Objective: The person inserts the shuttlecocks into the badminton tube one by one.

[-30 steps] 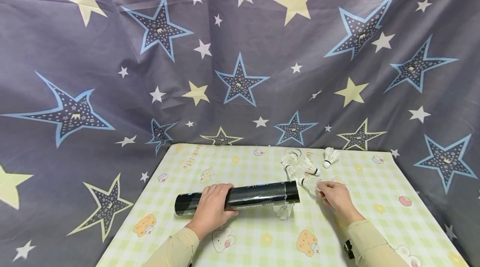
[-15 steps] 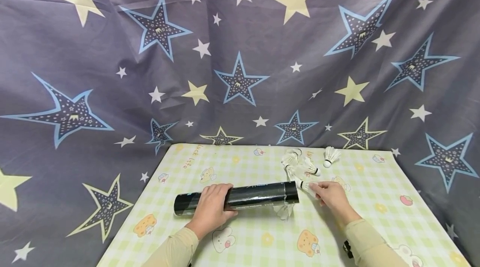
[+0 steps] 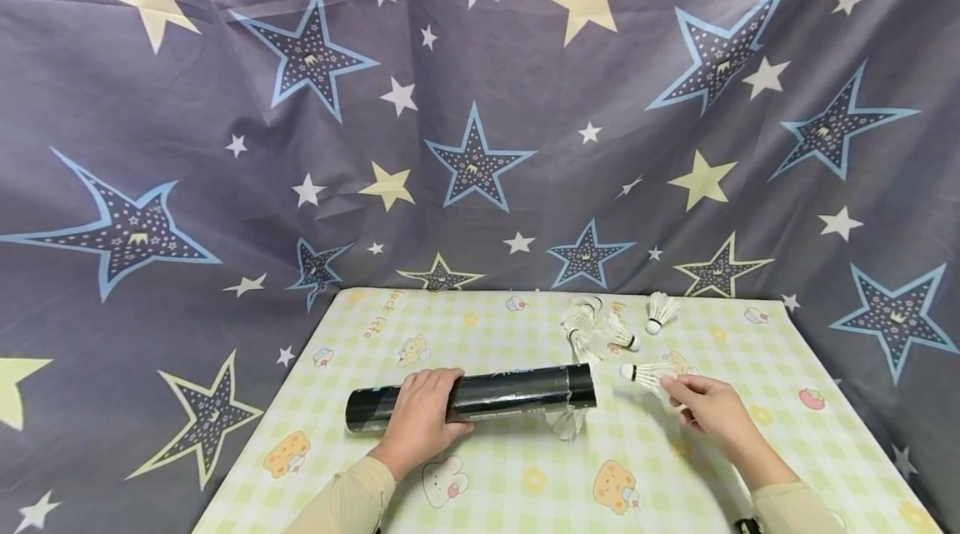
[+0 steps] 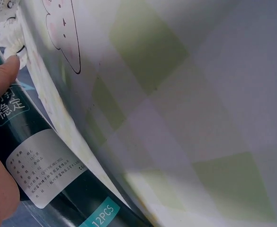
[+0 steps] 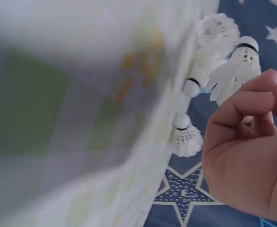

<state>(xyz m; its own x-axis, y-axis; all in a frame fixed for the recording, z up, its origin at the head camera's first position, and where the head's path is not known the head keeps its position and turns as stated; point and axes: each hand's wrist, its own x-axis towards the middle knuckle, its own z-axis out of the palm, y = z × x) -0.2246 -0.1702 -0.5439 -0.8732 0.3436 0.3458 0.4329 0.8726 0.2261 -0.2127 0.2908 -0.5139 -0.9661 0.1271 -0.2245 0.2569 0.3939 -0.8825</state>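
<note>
My left hand (image 3: 422,413) grips a black shuttlecock tube (image 3: 517,392) round its left half; the tube lies sideways, its right end toward the other hand. A printed label (image 4: 46,165) shows on it in the left wrist view. My right hand (image 3: 708,409) pinches a white shuttlecock (image 3: 651,373) by the feather end, cork pointing left toward the tube's end. In the right wrist view the same shuttlecock (image 5: 240,68) stands cork up above the curled fingers. A crumpled clear-white piece (image 3: 566,424) sticks out under the tube's right end.
Several loose shuttlecocks (image 3: 588,330) lie in a cluster behind the tube's right end. Another shuttlecock (image 3: 662,313) lies apart near the back edge. A green-checked cloth (image 3: 480,501) covers the table, and a star-patterned curtain (image 3: 510,67) hangs behind it.
My right hand first slid its fingers left along the shuttlecock, then drew back right with it, so its cork now shows beyond the tube's end. The left hand and tube stay nearly still.
</note>
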